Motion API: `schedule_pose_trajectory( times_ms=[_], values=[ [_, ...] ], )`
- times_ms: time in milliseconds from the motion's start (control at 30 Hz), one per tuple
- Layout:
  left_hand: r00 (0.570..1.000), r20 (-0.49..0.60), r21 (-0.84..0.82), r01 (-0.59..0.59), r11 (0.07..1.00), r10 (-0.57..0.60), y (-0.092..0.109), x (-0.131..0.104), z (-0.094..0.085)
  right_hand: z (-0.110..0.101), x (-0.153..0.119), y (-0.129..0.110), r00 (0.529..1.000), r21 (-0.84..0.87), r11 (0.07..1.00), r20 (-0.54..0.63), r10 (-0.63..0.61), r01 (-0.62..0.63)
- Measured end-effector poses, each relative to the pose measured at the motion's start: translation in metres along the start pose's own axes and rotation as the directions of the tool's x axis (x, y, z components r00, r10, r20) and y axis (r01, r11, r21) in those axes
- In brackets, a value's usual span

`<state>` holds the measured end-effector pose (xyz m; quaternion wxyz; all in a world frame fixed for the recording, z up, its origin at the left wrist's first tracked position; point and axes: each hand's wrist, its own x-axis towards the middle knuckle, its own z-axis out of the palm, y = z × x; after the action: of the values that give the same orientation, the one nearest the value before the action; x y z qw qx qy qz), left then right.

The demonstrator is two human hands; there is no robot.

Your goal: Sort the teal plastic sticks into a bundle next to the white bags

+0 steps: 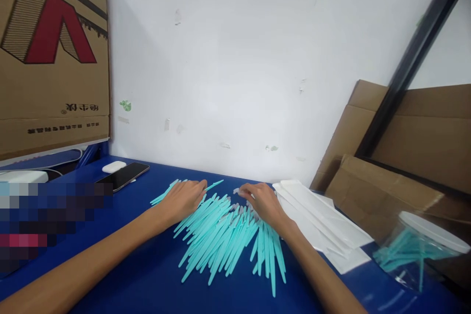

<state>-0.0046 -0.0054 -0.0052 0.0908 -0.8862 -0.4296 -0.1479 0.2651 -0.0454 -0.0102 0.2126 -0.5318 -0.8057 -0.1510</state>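
While both bare hands work over the table (125,274), they keep well apart, the left at the far left edge of the heap, the right at its far right. Left hand (186,198): fingers closed on one teal stick (215,185), its tip slanting up and to the right, clear of the fingertips. Right hand (263,201): fingers curled and bent downward, a small pale bit (236,191) at the fingertips; whether it is pinched or merely touched, cannot tell.

The heap (217,240) of similar teal sticks lies on the table between and in front of the hands, fanned out, narrow ends mostly toward the wearer. Greyish, see-through parts show along its far edge. A smaller spread at the right reaches under the right wrist; other sticks show beyond the left hand.

Right of the right hand, touching or nearly so: white sleeves (316,216), flat and overlapping. Farther right, a clear tub (419,250) with a white lid, tilted, more teal sticks inside. Brown cardboard (386,196) behind it. Far left of the table, a phone (123,176) with a white case (114,167) just beside it. White wall (221,83) behind, scuffed, green scraps stuck on.
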Motion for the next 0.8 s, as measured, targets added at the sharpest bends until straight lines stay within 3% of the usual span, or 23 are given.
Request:
schedule_pose_trajectory(
  times_ms=[200,533,800],
  values=[
    [0.978,-0.099,0.085,-0.178,0.980,0.186,0.000,-0.001,-0.001,-0.008,-0.001,-0.012,0.995,0.121,0.992,-0.094,-0.016,0.028],
    [0.976,-0.088,0.154,-0.182,0.971,0.197,-0.002,0.002,0.002,-0.011,-0.001,-0.016,0.988,0.110,0.993,-0.156,-0.012,0.030],
    [0.967,-0.074,0.192,-0.226,0.955,0.244,0.004,-0.002,-0.007,-0.009,0.000,-0.020,0.992,0.084,0.993,-0.105,-0.069,0.078]
  ],
)
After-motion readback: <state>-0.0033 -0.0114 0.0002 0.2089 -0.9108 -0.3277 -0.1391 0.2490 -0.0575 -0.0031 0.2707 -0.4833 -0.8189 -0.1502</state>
